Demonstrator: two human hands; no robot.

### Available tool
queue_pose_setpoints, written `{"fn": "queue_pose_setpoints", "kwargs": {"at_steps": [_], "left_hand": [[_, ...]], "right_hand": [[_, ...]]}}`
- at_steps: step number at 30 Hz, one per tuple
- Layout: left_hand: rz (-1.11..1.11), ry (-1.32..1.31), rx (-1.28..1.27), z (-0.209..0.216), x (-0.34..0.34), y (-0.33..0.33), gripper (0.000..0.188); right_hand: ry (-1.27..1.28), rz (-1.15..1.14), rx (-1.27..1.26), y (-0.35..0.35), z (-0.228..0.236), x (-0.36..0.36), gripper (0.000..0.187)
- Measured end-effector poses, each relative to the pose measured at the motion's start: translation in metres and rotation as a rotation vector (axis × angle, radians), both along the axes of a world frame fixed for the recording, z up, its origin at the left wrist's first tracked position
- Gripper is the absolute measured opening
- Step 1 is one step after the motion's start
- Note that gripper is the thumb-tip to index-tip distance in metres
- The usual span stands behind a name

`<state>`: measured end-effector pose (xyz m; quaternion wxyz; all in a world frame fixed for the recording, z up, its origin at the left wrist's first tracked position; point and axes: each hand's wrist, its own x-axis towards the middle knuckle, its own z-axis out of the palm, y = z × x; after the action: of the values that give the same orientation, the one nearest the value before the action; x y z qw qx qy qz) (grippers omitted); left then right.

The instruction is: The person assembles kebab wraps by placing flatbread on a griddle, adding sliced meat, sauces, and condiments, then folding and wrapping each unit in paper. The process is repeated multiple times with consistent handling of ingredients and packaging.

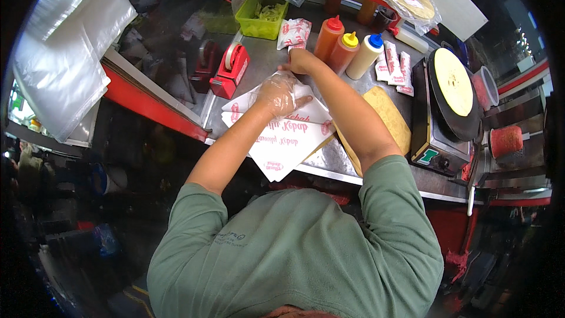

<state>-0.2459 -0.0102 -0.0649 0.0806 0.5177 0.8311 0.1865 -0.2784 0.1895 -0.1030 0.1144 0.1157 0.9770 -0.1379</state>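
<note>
The left hand point(276, 94), in a clear plastic glove, presses spread, unclenched fingers point(300, 102) flat onto the white wrapping papers point(282, 141) on the tabletop point(265, 59); the right hand point(300, 60) reaches beyond them, its fingers hidden, so their grip cannot be told.

My left hand point(276, 94) lies on the white wrapping papers point(282, 135) and hides the part beneath its palm. My right hand point(300, 60) is turned away, so I cannot tell whether its fingers grip anything. Beyond it, the contents of the green tub point(262, 15) are too blurred to name. Far right of both hands, the red lump on the spit point(506, 141) is indistinct. The plastic sheets point(65, 53) at far left run off the edge.
</note>
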Motion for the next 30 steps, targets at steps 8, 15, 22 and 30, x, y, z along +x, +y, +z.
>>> {"fn": "queue_pose_setpoints", "kwargs": {"at_steps": [8, 15, 22, 30], "left_hand": [[0.027, 0.033, -0.059, -0.008, 0.024, -0.048, 0.087], [0.069, 0.173, 0.033, -0.029, 0.036, -0.055, 0.077], [0.086, 0.112, 0.133, -0.039, 0.040, -0.067, 0.069], [0.045, 0.181, 0.228, -0.040, 0.039, -0.070, 0.050]], "right_hand": [[0.082, -0.320, -0.104, -0.033, 0.021, 0.024, 0.064], [0.932, -0.265, -0.335, -0.060, 0.013, 0.136, 0.024], [0.673, -0.549, -0.029, -0.136, 0.014, 0.279, 0.034], [0.877, -0.615, -0.066, -0.148, -0.016, 0.219, 0.026]]}}
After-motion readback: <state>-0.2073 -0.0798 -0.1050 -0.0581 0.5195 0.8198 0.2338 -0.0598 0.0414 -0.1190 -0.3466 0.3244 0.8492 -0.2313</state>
